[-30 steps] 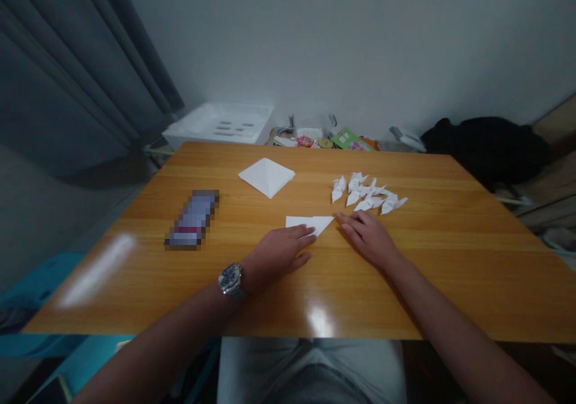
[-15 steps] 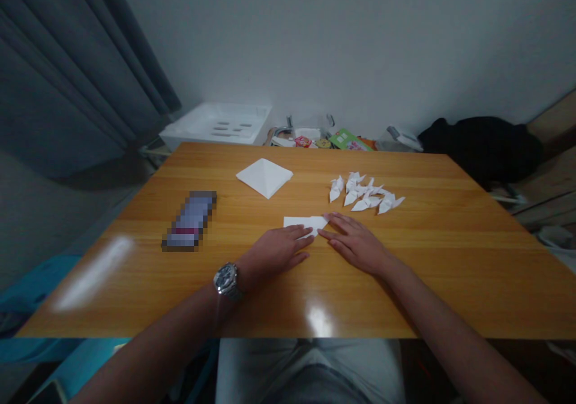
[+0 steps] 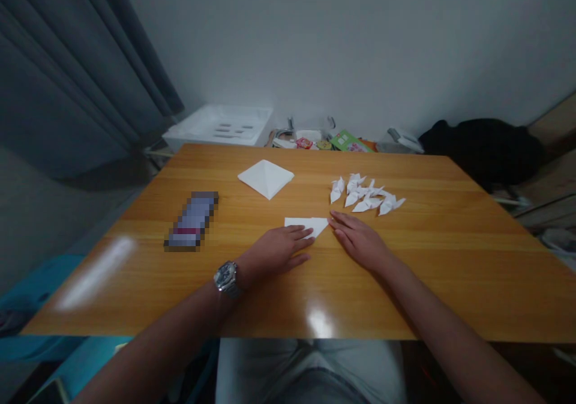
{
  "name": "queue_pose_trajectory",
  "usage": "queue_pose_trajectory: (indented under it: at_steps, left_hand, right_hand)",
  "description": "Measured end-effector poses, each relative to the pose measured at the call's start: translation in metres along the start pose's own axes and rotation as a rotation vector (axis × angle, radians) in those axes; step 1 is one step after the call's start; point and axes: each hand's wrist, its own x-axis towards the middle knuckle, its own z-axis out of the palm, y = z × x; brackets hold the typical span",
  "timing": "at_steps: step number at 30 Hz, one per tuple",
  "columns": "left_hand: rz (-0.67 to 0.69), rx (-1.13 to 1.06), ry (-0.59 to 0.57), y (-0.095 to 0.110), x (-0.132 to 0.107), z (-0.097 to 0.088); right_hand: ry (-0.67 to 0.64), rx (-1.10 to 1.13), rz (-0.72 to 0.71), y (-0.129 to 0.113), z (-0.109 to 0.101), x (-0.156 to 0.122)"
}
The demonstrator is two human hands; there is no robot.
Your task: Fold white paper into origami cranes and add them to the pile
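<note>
A small folded piece of white paper (image 3: 318, 225) lies flat on the wooden table (image 3: 252, 308) in front of me. My left hand (image 3: 281, 249), with a metal watch at the wrist, rests on the paper's left part, fingers stretched out and covering some of it. At the paper's pointed right end is my right hand (image 3: 357, 236), its fingers extended and its fingertips at the tip of the fold. Beyond it sits a group of several small folded paper cranes (image 3: 366, 194). Farther back to the left lies a larger kite-shaped sheet of folded white paper (image 3: 266, 179).
A phone (image 3: 191, 221), blurred out, lies on the table's left side. Behind the far edge are a white plastic tray (image 3: 220, 122), a green booklet (image 3: 350, 141) and a dark cloth heap (image 3: 483, 149). A blue chair (image 3: 49, 287) stands at the left.
My right hand has slid slightly right along the paper to its pointed end, uncovering more of it, and its fingers have drawn closer together. My left hand stays in place on the paper.
</note>
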Motion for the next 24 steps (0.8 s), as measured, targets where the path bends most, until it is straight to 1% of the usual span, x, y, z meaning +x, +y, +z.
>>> queue_pose_trajectory:
  at_steps: [6,10,13,17,21,24]
  left_hand:
    - [-0.01,0.002,0.037,-0.001,0.0,0.007]
    - [-0.022,0.014,0.048,0.001,0.001,0.008]
    - [-0.024,0.018,0.071,0.003,0.001,0.008]
    - [-0.026,0.024,0.074,0.005,0.001,0.008]
    - [-0.029,0.025,0.079,0.005,0.001,0.006]
    - [-0.044,0.031,0.076,0.004,0.001,0.006]
  right_hand:
    - [-0.008,0.001,0.006,0.0,0.001,-0.001]
    - [-0.011,0.013,-0.007,-0.003,-0.003,-0.002]
    - [-0.001,0.028,-0.07,-0.008,-0.007,-0.001]
    - [-0.029,0.06,-0.148,-0.014,-0.007,-0.002]
    - [-0.058,0.077,-0.147,-0.018,-0.005,-0.003]
    - [-0.066,0.071,-0.128,-0.021,-0.008,-0.004]
